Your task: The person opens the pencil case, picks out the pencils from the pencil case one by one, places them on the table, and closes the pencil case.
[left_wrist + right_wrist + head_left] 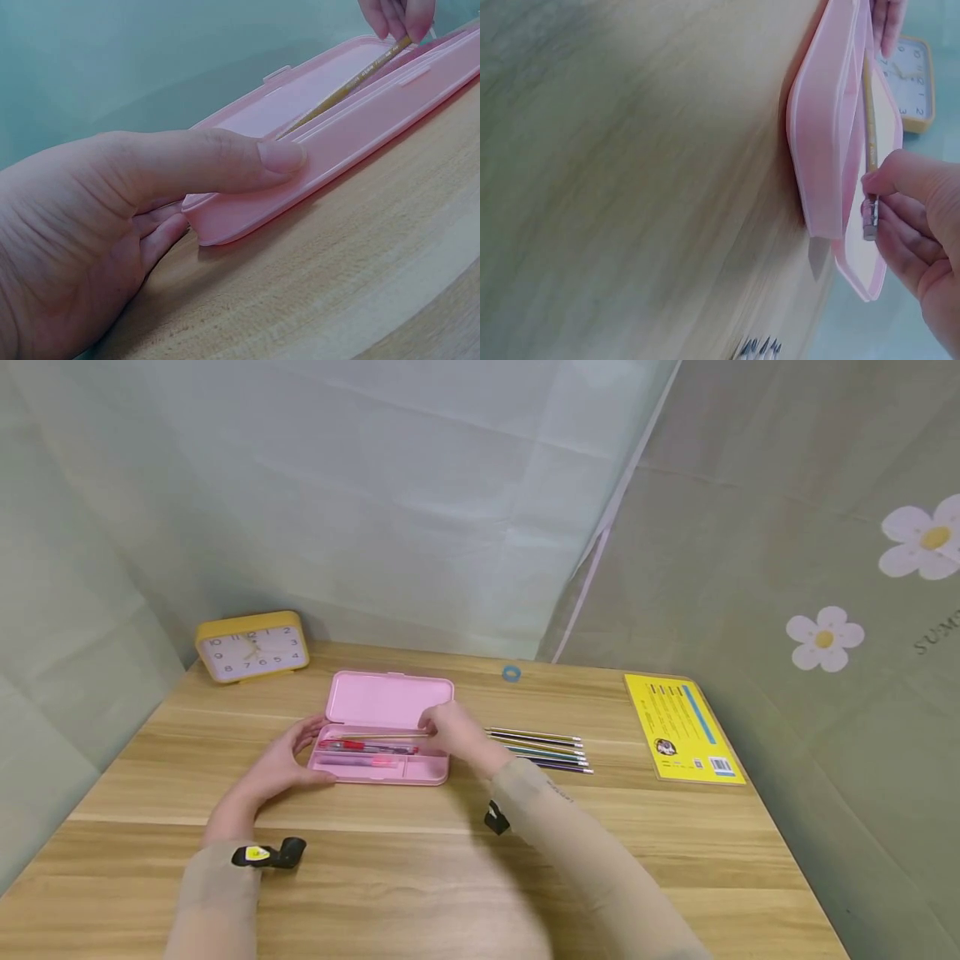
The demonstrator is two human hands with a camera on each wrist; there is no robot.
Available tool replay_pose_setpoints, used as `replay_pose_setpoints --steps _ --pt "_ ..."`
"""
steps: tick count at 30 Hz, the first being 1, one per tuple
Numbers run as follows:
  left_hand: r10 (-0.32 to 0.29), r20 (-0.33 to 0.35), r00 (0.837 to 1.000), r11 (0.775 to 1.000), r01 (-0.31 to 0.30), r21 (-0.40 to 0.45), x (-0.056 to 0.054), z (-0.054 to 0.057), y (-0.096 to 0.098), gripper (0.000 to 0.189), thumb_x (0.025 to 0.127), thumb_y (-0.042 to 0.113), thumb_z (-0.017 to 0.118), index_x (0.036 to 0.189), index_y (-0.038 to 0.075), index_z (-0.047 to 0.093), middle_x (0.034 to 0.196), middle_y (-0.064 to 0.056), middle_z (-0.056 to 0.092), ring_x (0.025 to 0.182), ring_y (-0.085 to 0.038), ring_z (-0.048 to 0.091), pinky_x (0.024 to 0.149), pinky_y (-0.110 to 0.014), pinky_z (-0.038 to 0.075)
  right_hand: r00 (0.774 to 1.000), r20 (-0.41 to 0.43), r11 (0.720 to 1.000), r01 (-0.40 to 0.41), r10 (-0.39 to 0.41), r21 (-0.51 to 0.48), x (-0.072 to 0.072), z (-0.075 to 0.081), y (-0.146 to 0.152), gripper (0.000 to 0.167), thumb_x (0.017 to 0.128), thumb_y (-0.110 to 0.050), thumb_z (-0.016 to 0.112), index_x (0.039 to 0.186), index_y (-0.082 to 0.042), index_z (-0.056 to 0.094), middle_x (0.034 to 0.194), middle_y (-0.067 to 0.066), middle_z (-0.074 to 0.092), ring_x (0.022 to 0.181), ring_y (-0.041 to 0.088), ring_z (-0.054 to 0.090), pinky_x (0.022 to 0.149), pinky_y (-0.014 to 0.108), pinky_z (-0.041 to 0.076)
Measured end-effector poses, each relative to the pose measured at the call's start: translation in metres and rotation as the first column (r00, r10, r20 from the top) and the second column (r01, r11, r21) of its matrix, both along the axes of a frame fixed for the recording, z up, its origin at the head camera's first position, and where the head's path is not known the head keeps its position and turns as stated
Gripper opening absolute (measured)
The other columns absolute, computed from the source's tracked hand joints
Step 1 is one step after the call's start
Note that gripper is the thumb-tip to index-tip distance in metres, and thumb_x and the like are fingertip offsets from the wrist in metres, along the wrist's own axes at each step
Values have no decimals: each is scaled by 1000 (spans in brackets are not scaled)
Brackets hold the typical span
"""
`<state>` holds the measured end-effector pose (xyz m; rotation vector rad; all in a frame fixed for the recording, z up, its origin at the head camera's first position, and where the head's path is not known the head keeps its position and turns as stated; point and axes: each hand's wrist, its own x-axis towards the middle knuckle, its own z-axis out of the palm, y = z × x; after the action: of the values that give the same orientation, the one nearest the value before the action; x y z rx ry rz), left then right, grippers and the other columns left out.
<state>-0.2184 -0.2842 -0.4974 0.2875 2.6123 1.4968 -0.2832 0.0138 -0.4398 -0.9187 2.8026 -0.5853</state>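
A pink pencil case (390, 699) lies on the table, its lid folded back. My left hand (281, 768) grips the case's left end, thumb (281, 156) against the front wall and the other fingers round the end. With thumb and fingertips, my right hand (453, 731) pinches a yellowish pencil (871, 135) near its eraser end. That pencil slants down into the rear compartment, eraser end raised at the right, its tip hidden behind the front wall in the left wrist view. A red pen (345, 746) and other pens lie inside, with a pink-tipped pen (360, 762) in the front compartment.
Several pencils (543, 752) lie side by side right of the case, eraser ends to the right. A yellow clock (255, 649) stands at the back left. A small blue ring (505, 675) lies behind, and a yellow booklet (682, 727) at the right, near the curtain.
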Motion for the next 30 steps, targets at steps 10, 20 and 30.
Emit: replay_pose_setpoints --steps 10,20,30 --pt "-6 -12 1000 1000 7 12 1 2 1 113 68 19 89 154 -1 18 154 -29 28 141 -51 26 117 -62 24 998 -49 986 -51 44 -160 -3 0 21 19 81 2 73 101 0 72 93 11 75 87 20 71 81 19 58" --pt "-10 0 1000 1000 10 17 3 3 2 112 69 18 89 154 -1 17 154 -30 29 141 -51 27 117 -63 24 993 -103 929 -90 57 -359 -5 -7 55 19 81 6 71 100 2 71 93 13 75 85 23 71 80 18 58" --pt "-7 -4 1000 1000 7 10 0 0 1 112 70 23 88 154 -1 17 155 -28 27 143 -50 25 118 -64 21 986 -159 886 -125 59 -447 -5 1 106 17 79 6 69 96 7 71 86 14 74 77 22 69 72 22 60"
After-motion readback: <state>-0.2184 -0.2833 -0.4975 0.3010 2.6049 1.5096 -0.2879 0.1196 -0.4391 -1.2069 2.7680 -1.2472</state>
